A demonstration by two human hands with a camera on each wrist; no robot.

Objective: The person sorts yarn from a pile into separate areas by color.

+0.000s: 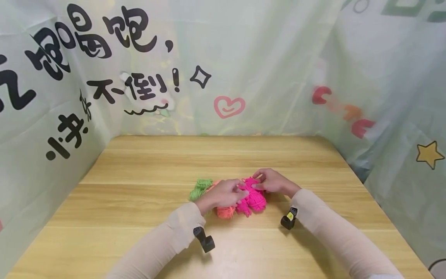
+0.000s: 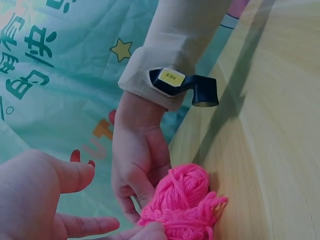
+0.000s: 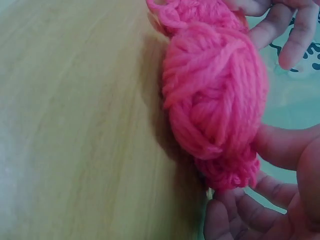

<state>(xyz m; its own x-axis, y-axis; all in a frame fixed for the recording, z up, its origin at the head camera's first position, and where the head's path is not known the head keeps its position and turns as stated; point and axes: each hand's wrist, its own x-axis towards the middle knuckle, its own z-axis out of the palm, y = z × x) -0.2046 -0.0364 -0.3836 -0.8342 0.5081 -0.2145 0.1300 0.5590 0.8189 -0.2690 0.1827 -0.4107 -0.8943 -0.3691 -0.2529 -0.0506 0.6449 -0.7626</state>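
A bright pink yarn ball [image 1: 256, 201] lies on the wooden table, with looser pink strands [image 1: 243, 208] bunched against it. My right hand [image 1: 275, 182] grips its far right end; in the right wrist view the thumb [image 3: 282, 146] presses the pink yarn [image 3: 217, 90] and the fingers curl beneath. My left hand [image 1: 224, 193] reaches over from the left, fingers mostly extended, and one fingertip [image 2: 152, 231] touches the pink yarn [image 2: 182, 190]. Partly covered by the left hand is an orange yarn ball [image 1: 225, 212]. Green yarn [image 1: 201, 187] lies left of it.
The wooden table [image 1: 146, 166] extends around the yarn. Printed cloth [image 1: 271, 69] hangs behind it and along both sides. Black wrist cameras [image 1: 204, 241] stick out from both sleeves above the tabletop.
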